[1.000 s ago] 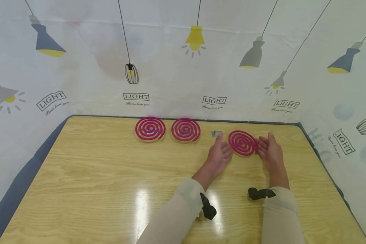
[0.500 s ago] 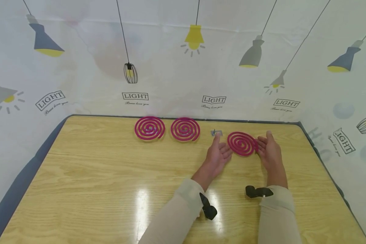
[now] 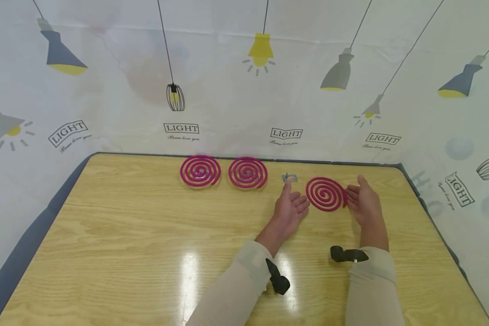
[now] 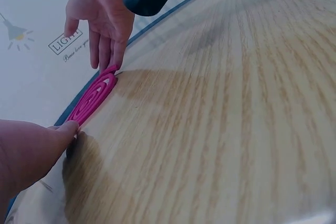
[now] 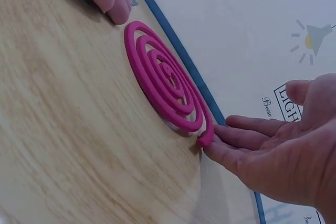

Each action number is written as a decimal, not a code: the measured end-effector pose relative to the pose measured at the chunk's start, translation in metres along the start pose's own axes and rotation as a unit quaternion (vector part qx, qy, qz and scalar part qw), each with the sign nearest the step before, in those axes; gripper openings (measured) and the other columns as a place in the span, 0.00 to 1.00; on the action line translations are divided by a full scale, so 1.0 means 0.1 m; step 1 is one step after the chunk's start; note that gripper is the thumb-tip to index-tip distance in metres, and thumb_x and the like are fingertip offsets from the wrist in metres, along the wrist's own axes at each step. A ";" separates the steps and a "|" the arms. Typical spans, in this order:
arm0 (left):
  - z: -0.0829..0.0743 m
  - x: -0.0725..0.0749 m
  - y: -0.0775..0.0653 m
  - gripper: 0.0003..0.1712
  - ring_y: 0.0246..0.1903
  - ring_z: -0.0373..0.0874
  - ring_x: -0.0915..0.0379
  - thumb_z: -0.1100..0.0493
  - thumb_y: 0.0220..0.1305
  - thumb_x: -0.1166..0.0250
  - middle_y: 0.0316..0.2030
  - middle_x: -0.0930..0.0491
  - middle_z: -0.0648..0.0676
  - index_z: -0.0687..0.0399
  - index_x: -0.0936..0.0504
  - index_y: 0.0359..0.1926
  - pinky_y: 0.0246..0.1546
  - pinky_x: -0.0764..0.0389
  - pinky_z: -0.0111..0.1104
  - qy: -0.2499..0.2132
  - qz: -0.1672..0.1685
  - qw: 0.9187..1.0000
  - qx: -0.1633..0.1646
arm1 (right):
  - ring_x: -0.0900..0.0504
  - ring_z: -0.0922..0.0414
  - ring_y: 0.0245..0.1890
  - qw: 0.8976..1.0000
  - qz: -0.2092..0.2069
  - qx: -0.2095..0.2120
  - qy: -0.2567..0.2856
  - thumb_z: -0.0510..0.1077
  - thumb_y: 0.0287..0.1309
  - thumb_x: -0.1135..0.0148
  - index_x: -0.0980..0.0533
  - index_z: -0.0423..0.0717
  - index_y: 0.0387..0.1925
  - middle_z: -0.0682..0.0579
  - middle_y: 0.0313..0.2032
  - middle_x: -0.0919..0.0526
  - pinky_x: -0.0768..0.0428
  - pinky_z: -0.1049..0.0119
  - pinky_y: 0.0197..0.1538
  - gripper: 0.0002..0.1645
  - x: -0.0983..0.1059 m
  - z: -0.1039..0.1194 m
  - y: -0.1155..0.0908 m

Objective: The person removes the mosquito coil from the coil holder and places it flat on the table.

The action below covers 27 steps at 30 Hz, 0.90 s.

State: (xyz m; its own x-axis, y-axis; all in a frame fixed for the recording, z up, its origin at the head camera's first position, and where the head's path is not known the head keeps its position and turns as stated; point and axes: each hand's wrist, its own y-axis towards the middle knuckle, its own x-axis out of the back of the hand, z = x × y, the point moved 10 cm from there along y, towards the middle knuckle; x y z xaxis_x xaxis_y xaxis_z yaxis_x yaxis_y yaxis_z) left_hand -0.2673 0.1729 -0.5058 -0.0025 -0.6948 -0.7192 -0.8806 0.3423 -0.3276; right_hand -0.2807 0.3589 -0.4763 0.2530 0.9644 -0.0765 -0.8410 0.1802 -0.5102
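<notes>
A pink mosquito coil lies nearly flat between my two hands at the right of the table. My left hand is at its left side, fingers straight and palm turned inward. At the opposite side, the straight fingertips of my right hand touch the coil's outer tail end. Seen from the right wrist, the coil is close over the wood, its tail against the right fingers. A small metal coil stand with an upright prong sits just beyond my left thumb.
Two more pink coils, a left one and a middle one, rest over metal stands along the back edge. The wooden table meets a wall sheet printed with lamps behind and at the sides.
The coil has shifted slightly toward the near right and looks a little less tilted. My hands stay on either side of it, the right one moving slightly left and then back right.
</notes>
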 end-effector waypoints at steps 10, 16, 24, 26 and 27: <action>0.00 0.05 0.03 0.51 0.69 0.65 0.45 0.33 0.72 0.58 0.69 0.45 0.76 0.77 0.52 0.71 0.73 0.45 0.48 -0.009 -0.006 1.000 0.007 | 0.53 0.49 0.76 1.000 -0.004 0.020 0.001 0.69 0.69 0.67 0.59 0.35 0.75 0.40 0.76 0.58 0.50 0.64 0.76 0.51 0.05 0.01 -0.03; -0.02 0.05 0.02 0.54 0.70 0.65 0.47 0.31 0.70 0.56 0.69 0.46 0.76 0.76 0.52 0.71 0.73 0.45 0.48 -0.016 -0.002 1.000 0.006 | 0.50 0.49 0.75 1.000 -0.002 0.023 -0.019 0.72 0.67 0.67 0.57 0.36 0.75 0.40 0.76 0.55 0.49 0.62 0.76 0.53 0.07 0.01 -0.03; -0.12 -0.04 -0.02 0.52 0.70 0.63 0.47 0.30 0.70 0.58 0.69 0.44 0.74 0.74 0.51 0.72 0.73 0.45 0.47 -0.024 0.013 1.000 -0.001 | 0.48 0.48 0.74 0.998 -0.002 0.045 -0.036 0.73 0.66 0.66 0.55 0.35 0.75 0.38 0.75 0.53 0.46 0.60 0.76 0.54 0.12 0.09 -0.03; -0.18 -0.07 -0.03 0.53 0.71 0.64 0.47 0.30 0.70 0.58 0.69 0.45 0.74 0.75 0.51 0.72 0.74 0.45 0.47 -0.026 0.018 0.999 -0.007 | 0.47 0.48 0.74 0.998 0.001 0.053 -0.039 0.73 0.66 0.65 0.55 0.35 0.75 0.38 0.75 0.52 0.46 0.60 0.75 0.55 0.11 0.12 -0.04; -0.21 -0.08 -0.04 0.53 0.71 0.64 0.48 0.30 0.70 0.57 0.69 0.45 0.75 0.75 0.51 0.72 0.74 0.45 0.47 -0.029 0.018 0.999 -0.010 | 0.46 0.49 0.74 0.997 0.004 0.057 -0.046 0.73 0.66 0.66 0.55 0.35 0.75 0.38 0.75 0.52 0.46 0.60 0.75 0.55 0.10 0.13 -0.05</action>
State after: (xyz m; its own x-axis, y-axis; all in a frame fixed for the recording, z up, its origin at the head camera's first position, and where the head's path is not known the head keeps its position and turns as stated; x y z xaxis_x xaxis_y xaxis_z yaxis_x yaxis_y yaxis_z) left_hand -0.2734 0.1637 -0.4860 -0.0072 -0.6444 -0.7647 -0.8897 0.3533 -0.2893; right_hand -0.2802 0.3706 -0.4630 0.2054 0.9787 0.0010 -0.8934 0.1879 -0.4081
